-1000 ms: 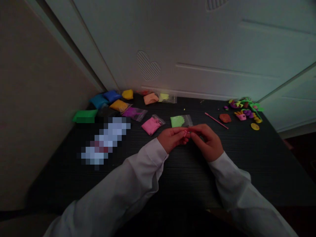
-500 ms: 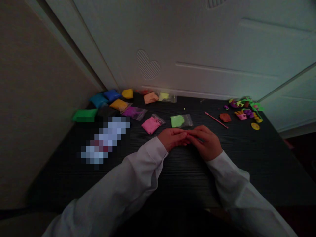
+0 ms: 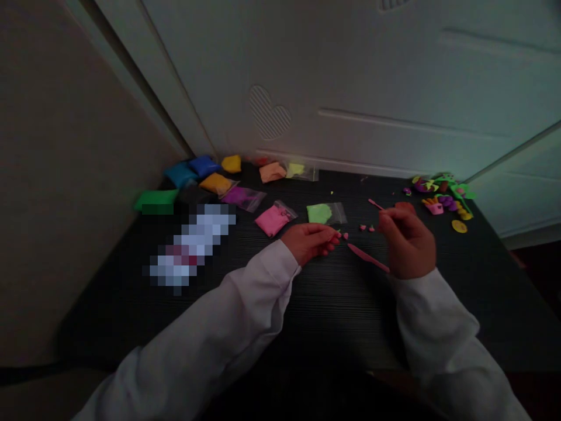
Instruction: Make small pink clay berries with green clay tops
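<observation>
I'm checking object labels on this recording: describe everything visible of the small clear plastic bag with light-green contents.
The small clear plastic bag is flat and roughly rectangular. A light-green, soft-looking mass with an uneven right edge fills its left part; the right part is see-through and looks dark against the surface below. It lies on the black, finely lined tabletop, just beyond the bare left hand; whether those two touch is unclear. Whether it is sealed cannot be made out.

Left forearm slanting up and inward from lower left, pale-sleeved to wrist. Left hand pinching, thumb pressed against index, other fingers curled beneath. Right forearm slanting inward from lower right, likewise sleeved. Right hand apart from left, bent at knuckles, thumb and index tips close together.
</observation>
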The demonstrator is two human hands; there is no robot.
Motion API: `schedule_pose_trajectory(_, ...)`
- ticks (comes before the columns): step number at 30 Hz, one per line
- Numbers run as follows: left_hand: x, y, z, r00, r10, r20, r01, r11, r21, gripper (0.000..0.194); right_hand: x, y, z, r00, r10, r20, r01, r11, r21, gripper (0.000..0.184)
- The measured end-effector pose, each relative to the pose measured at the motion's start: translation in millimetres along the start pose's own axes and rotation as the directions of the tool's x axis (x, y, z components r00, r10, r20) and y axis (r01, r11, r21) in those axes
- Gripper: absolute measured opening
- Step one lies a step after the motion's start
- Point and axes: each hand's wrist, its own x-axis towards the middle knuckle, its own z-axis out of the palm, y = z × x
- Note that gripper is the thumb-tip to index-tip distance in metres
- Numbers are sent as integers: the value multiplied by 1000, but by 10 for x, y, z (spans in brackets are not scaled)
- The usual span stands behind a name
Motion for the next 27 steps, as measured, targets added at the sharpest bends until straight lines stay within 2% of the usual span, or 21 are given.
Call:
schedule_pose_trajectory(2,-4,5,7,1000,-5,9,5,1000,7,21,0,-14,2,999,-6,52,8,1000,-30,11)
schedule_pose_trajectory(6,-5,2,13,1000,10,25,-10,1000,4,22,-65,-83,88,936,-98,338,151,980,-131,11)
schedule_pose_trajectory(8,-1,-2,11,1000,11,23,-11,1000,-3,22,-91,-84,119,924,-81,373,136,983,-124,11)
schedule_pose_trajectory(12,3,-1,12,1000,13,19,-13,1000,-10,23,-107,-18,121,953,41,301,-22,998,-65,11)
schedule_pose_trajectory(14,-2,3,13,1000,15,18,-15,1000,-5,22,-110,6,114,956,67,285,-59,998,-34,14)
schedule_pose_trajectory(18,-8,5,5,1000,8,22,-8,1000,-8,21,-119,-1,110,948,101,300,-99,995,-22,12)
schedule_pose_trajectory(21,-4,1,-4,1000,6,26,-6,1000,-16,20,-116,-6,107,932,175,317,-209,975,79,14)
schedule_pose_trajectory(23,-4,0,-5,1000,8,23,-8,1000,-22,19,-105,0,104,908,238,344,-318,927,197,14)
schedule_pose_trajectory(27,-7,2,-5,1000,11,20,-10,999,-30,19,-76,4,105,852,343,395,-496,769,403,18)
